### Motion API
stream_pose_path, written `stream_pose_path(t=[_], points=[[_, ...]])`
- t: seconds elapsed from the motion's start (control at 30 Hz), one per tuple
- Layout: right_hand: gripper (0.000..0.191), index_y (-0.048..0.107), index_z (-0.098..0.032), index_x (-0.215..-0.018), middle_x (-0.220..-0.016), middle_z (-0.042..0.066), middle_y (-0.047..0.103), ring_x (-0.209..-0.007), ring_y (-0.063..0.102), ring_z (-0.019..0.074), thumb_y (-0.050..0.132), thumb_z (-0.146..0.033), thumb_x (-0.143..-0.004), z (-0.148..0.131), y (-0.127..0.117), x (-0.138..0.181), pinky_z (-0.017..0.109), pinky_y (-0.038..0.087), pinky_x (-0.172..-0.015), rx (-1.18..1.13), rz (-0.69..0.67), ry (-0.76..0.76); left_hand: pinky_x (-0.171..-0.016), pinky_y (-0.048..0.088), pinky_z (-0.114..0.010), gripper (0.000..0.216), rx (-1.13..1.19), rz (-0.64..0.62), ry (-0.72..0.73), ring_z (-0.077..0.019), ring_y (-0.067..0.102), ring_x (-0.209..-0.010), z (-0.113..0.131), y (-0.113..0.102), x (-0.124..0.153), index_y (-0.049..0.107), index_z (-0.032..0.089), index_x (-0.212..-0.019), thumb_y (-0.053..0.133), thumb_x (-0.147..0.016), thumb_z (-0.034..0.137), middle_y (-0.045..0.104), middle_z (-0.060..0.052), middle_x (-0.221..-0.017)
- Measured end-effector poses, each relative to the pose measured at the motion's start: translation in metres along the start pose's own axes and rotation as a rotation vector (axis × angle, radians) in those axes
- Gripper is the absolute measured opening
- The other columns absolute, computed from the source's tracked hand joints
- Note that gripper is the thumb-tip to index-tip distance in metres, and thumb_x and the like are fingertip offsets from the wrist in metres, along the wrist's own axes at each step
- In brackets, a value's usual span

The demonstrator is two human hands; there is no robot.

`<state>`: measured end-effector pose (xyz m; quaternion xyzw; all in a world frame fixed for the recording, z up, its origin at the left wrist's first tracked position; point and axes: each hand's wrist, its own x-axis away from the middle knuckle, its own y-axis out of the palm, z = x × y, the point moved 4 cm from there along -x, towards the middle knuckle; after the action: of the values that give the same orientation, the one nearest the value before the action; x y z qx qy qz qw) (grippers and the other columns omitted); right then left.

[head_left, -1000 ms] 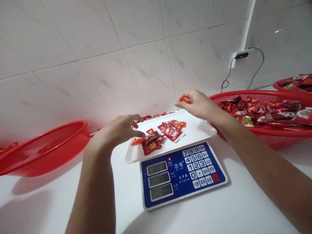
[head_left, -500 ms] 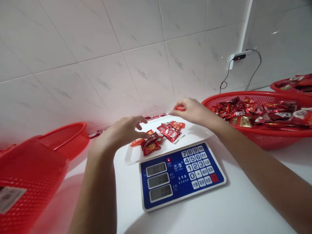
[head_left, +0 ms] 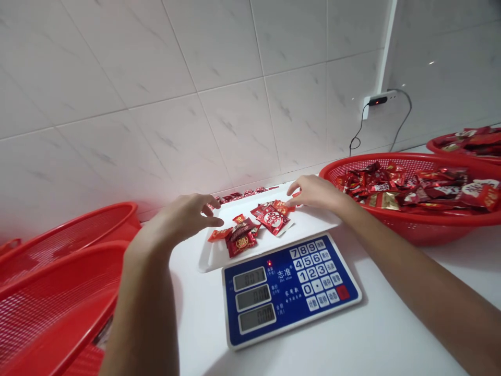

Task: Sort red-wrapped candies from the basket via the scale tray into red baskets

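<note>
A blue-and-white weighing scale (head_left: 291,293) with a white tray (head_left: 229,256) stands in front of me. Several small wrapped packets lie on the tray, among them a dark red packet (head_left: 241,243) on the left and a red-and-white packet (head_left: 274,219) near the middle. My left hand (head_left: 186,216) hovers over the tray's left end, open, thumb and fingers apart, holding nothing. Over the right side is my right hand (head_left: 315,193), its fingertips spread beside an orange-red packet (head_left: 296,195) that shows partly between them. The top display appears to read 0.071.
On the right, a red basket (head_left: 410,222) full of wrapped packets stands close to my right forearm, with another filled basket (head_left: 438,143) behind. Red baskets (head_left: 78,313) crowd the left. More packets (head_left: 242,195) line the wall behind the tray. A cable (head_left: 360,130) hangs from a socket.
My right hand has lowered toward the tray and its fingers have parted around the red packet they held. My left hand has drawn slightly left. The view has shifted, and the left baskets appear rearranged.
</note>
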<state>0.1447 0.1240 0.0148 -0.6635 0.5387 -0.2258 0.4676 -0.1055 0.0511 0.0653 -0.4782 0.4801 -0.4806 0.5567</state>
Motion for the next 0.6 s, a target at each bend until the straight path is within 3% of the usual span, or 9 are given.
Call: stream_pose_path(t=[0.17, 0.3, 0.6], points=[[0.021, 0.076, -0.018, -0.079, -0.083, 0.008, 0.073, -0.078, 0.063, 0.0211, 0.071, -0.036, -0.07, 0.004, 0.009, -0.002, 0.031, 0.039, -0.061, -0.071, -0.097, 0.022, -0.074, 0.05, -0.035, 0.04, -0.013, -0.03, 0.01, -0.0269, 0.068, -0.088, 0.007, 0.003, 0.002, 0.067, 0.027, -0.108, 0.067, -0.072, 0.045, 0.075, -0.005, -0.101], [0.017, 0.073, -0.016, -0.067, -0.069, 0.006, 0.069, -0.069, 0.06, 0.0199, 0.072, -0.032, -0.065, 0.005, -0.005, 0.0, 0.03, 0.035, -0.054, -0.042, -0.097, 0.077, -0.075, 0.048, -0.032, 0.043, -0.008, -0.056, -0.016, -0.0242, 0.067, -0.09, 0.011, 0.0, 0.006, 0.065, 0.025, -0.114, 0.066, -0.075, 0.044, 0.073, -0.005, -0.106], [0.024, 0.072, -0.017, -0.079, -0.071, 0.006, 0.066, -0.069, 0.06, 0.0202, 0.07, -0.04, -0.072, 0.003, -0.067, 0.026, 0.033, 0.041, -0.06, -0.118, 0.295, 0.089, -0.074, 0.048, -0.033, 0.043, 0.015, -0.045, -0.037, -0.0246, 0.066, -0.09, 0.008, -0.002, 0.006, 0.065, 0.026, -0.114, 0.066, -0.075, 0.043, 0.072, -0.005, -0.103]])
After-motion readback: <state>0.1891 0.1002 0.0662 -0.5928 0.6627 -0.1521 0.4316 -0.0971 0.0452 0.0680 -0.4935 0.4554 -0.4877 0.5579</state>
